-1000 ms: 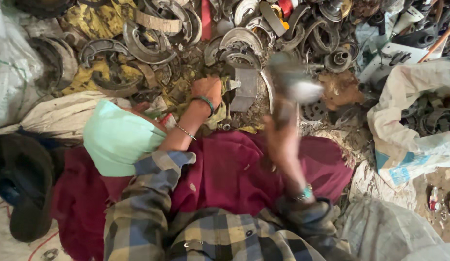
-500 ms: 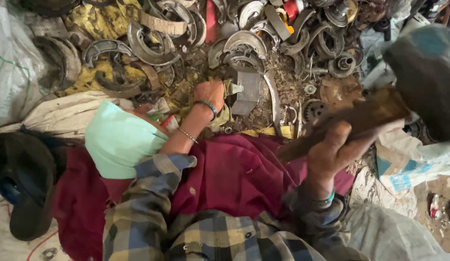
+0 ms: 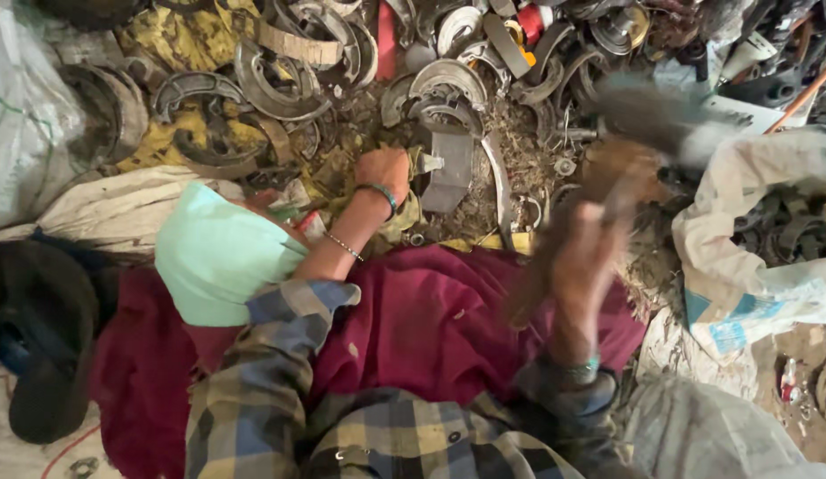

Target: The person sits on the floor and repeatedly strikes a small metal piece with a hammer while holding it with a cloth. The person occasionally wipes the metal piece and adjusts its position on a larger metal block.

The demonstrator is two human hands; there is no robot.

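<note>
Location: on the ground amid a scrap heap, person seated, maroon cloth over lap.
Item 1, brake shoe: grey curved metal pc., lies on dirt just ahead of the lap, lining side partly hidden; touching the left hand at its near-left edge.
Item 2, left hand: fingers curled down, pressing/steadying the brake shoe from the left; bangles on wrist; closed grip, exact pinch can't be told.
Item 3, right hand: blurred, fist wrapped round hammer handle; raised, well to the right of the brake shoe and apart from it.
Hammer: wooden handle, dark head up-right, heavy motion blur, head above the scrap, not touching anything.
Item 4, scrap pile: many curved shoes, rings, springs, rusty; fills top of view, beyond item 1.
Item 5, white sacks: right side, one holds dark metal pcs.
Item 6, mint cloth: near left forearm, on lap edge.
Item 7, dark cap-like thing: far left, on sacking.
Progress (judged): work in mid-strike stage; shoe looks intact w/ lining not visibly off, so splitting seems not done; big pile unprocessed, sack part-filled w/ sorted pcs.
Layout: shoe betw. both hands, nearer the left.
</note>
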